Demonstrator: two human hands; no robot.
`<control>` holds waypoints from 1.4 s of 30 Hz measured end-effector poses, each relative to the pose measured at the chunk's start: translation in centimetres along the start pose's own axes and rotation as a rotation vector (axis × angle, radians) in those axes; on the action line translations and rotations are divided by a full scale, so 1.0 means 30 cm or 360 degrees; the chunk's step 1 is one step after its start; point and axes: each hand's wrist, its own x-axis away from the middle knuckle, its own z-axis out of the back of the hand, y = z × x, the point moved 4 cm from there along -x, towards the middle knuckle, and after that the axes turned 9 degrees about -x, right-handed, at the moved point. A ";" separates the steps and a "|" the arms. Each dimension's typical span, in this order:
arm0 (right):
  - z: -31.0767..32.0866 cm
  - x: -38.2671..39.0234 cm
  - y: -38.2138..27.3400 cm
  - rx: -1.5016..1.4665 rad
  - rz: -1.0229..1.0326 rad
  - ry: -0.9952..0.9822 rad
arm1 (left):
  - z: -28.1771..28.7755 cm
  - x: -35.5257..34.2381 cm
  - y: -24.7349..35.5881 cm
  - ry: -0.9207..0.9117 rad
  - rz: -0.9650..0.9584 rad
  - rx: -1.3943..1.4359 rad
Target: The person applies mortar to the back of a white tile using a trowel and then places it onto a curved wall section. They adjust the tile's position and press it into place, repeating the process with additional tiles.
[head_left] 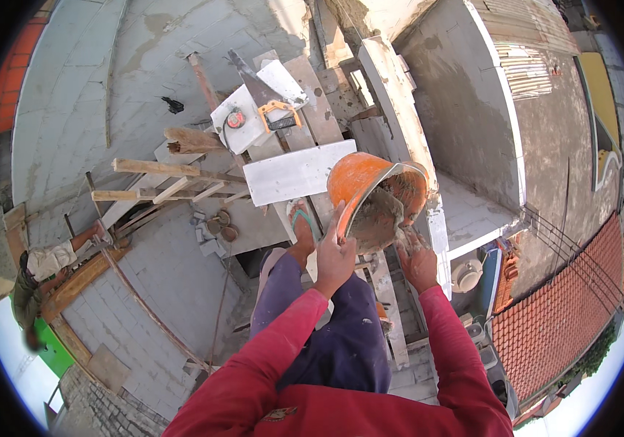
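Note:
My left hand [337, 251] grips the rim of a tilted orange bucket [348, 175], with grey wet mortar [376, 222] inside and at its lower lip. My right hand [414, 258], smeared with grey, is closed at the lower right of the bucket opening; what it grips is hidden. Beyond the bucket, a white block [283, 175] lies across planks [305, 87]. On them also rest a handsaw with an orange handle [278, 107], a tape measure [235, 121] and another white block [224, 105].
I am high on planks, my sandalled foot [302, 226] beside gaps. A white block wall [370, 87] runs along the right, with a tiled roof [552, 306] below. Timber poles [152, 166] lie left. Another person [32, 284] is at the far left.

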 end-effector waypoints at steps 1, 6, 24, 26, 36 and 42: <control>-0.029 0.003 -0.004 -0.0031 0.0085 -0.0012 | -0.012 0.009 0.004 -0.0026 -0.0019 -0.0021; -0.067 -0.120 -0.094 -0.0737 -0.0415 -0.0540 | 0.045 -0.080 0.019 0.0137 -0.0264 -0.0301; -0.054 -0.850 -0.204 -0.1903 -0.0951 -0.0506 | 0.043 -0.491 -0.405 0.0194 0.0804 0.1272; -0.127 -1.061 -0.200 -0.1959 -0.0890 -0.0443 | 0.033 -0.509 -0.408 0.0181 0.0774 0.1209; -0.502 -2.111 -0.120 -0.1718 -0.0525 0.0392 | 0.062 -0.618 -0.424 -0.0014 0.0876 0.0945; -0.516 -2.389 0.008 -0.0088 -0.0369 0.1046 | 0.113 -0.679 -0.443 -0.0028 0.0859 0.0963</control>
